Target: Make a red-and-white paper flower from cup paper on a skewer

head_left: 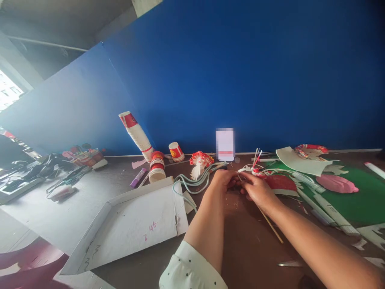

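My left hand [223, 179] and my right hand [256, 188] meet over the brown table [240, 241], fingers curled together around a small thing I cannot make out. A thin wooden stick [272, 227] runs from under my right hand toward me. Just beyond the fingers lie red-and-white cut paper pieces [255, 168] with thin straws sticking up. A red-and-white paper fan shape [200, 160] and looped pale tubing [192, 182] lie left of my left hand.
A flat white cardboard tray [135, 224] lies at the left. Stacked paper cups [138, 134] lean on the blue wall, more cups [157, 166] stand beside them. A green sheet [361, 196] with a pink shape [337, 184], white tubes and paper cutouts lies right. Scissors [290, 263] lie near.
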`<control>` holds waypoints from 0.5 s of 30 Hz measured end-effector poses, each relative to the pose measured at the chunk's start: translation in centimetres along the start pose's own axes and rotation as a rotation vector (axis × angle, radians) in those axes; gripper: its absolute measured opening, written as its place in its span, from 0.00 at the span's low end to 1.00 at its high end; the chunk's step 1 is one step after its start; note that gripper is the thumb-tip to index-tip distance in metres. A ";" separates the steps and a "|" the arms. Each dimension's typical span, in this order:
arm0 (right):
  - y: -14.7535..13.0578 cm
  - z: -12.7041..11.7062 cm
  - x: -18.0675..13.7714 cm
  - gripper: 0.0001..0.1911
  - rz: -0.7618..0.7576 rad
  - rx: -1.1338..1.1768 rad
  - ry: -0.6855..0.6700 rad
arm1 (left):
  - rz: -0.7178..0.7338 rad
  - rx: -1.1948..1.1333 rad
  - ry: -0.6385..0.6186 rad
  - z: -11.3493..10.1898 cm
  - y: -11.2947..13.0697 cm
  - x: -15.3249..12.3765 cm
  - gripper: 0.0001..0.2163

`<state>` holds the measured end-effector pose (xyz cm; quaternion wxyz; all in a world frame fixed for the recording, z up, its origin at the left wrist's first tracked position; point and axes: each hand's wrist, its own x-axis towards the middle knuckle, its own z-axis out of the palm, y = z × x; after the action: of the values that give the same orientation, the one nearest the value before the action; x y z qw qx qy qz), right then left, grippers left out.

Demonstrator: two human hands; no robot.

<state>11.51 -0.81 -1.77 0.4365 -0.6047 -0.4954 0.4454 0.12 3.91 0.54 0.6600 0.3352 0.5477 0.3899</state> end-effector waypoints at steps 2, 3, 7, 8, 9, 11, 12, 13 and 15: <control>0.2 0.0 0.2 0.27 0.000 -0.008 -0.003 | 0.000 0.002 0.017 0.1 0.1 -0.1 0.08; 0.3 -0.1 0.3 0.27 -0.004 -0.014 -0.006 | 0.002 0.006 0.024 0.1 0.1 -0.2 0.08; 0.8 -0.1 0.6 0.28 -0.025 -0.037 -0.004 | 0.009 0.004 0.034 0.2 0.1 -0.3 0.10; 0.9 -0.1 0.7 0.28 -0.027 -0.038 -0.003 | 0.008 -0.008 0.036 0.2 0.1 -0.2 0.10; 1.0 -0.1 0.7 0.28 -0.026 -0.038 -0.002 | 0.005 -0.020 0.040 0.2 0.0 -0.2 0.09; 1.0 -0.1 0.7 0.27 -0.029 -0.033 0.004 | 0.001 -0.041 0.039 0.1 0.0 0.0 0.08; 0.9 -0.1 0.7 0.28 -0.030 -0.028 0.005 | 0.001 -0.049 0.035 0.1 -0.1 0.0 0.08; 0.8 -0.2 0.6 0.28 -0.029 -0.019 0.004 | 0.002 -0.055 0.031 0.1 -0.1 0.0 0.08; 0.5 -0.2 0.5 0.29 -0.017 0.001 -0.004 | 0.009 -0.071 0.016 0.1 -0.1 0.0 0.08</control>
<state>11.85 -0.42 -2.31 0.4398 -0.5991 -0.5013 0.4432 0.24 3.88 0.44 0.6653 0.3109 0.5371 0.4150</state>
